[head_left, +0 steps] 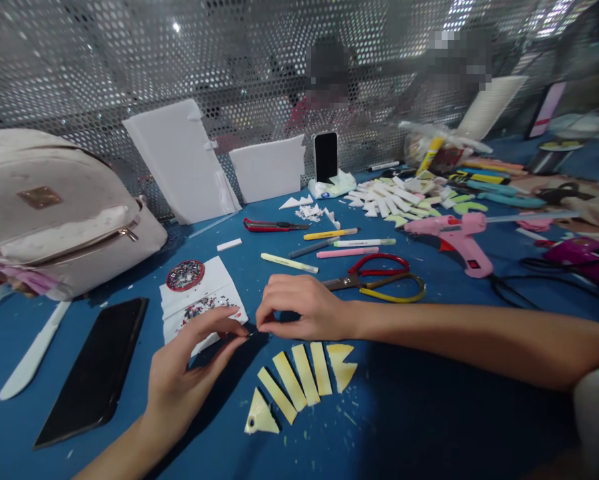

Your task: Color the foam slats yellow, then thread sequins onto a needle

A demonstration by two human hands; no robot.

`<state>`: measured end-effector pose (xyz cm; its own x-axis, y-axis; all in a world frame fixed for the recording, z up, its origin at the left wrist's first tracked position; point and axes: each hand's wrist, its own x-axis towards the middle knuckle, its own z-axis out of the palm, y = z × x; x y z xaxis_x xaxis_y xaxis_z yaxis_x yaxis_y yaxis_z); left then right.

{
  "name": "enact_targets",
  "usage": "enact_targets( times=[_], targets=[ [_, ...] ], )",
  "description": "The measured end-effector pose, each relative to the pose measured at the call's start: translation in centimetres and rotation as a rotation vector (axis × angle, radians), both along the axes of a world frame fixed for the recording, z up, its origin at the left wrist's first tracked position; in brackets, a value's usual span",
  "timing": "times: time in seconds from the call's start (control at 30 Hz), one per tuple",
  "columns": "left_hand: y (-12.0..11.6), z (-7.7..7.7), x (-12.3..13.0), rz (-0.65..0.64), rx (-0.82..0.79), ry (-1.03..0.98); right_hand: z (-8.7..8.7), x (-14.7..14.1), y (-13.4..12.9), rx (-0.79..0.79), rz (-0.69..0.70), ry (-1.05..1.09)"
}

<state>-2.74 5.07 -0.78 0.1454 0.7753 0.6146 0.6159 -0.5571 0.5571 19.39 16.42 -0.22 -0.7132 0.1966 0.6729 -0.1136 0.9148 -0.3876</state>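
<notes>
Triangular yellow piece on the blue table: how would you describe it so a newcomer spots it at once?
On the blue table, look just below the right hand for a fan of yellow pieces. At its left end, lowest in the picture, lies the triangular piece. Unlike the plain strips and the notched piece at the far right, it bears a round dark spot.

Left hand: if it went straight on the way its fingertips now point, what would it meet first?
Most likely the right hand: the left hand aims its fingertips at that hand's across a narrow gap. Depth is hard to judge from one view, and anything tiny between is too small to make out.
</notes>
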Motion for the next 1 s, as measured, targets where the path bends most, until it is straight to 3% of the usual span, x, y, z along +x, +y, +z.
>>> enact_targets(
  times=[0.17, 0.3, 0.43, 0.7, 0.83, 1.0],
  targets=[
    [0.4, 0.8, 0.2, 0.022, 0.059, 0.073, 0.1, 0.1, 0.0, -0.013, 0.002, -0.004],
    [1.3, 2.2, -0.1, 0.071, 0.206, 0.237, 0.4, 0.1, -0.1, -0.118, -0.038, 0.052],
    [2.5, 4.3, -0.5, 0.056, 0.360, 0.414, 0.5, 0.1, 0.1, -0.258, -0.114, 0.130],
    [5.0, 9.3, 0.0, 0.004, 0.433, 0.626, 0.0, -0.1, 0.6, -0.516, -0.171, 0.305],
    [6.0, 10.9, 0.6, 0.025, 0.467, 0.687, -0.5, -0.2, 1.1, -0.551, -0.208, 0.356],
    [6.5, 11.6, 1.3, 0.027, 0.491, 0.702, -0.7, -0.2, 1.4, -0.528, -0.184, 0.373]
  ],
)
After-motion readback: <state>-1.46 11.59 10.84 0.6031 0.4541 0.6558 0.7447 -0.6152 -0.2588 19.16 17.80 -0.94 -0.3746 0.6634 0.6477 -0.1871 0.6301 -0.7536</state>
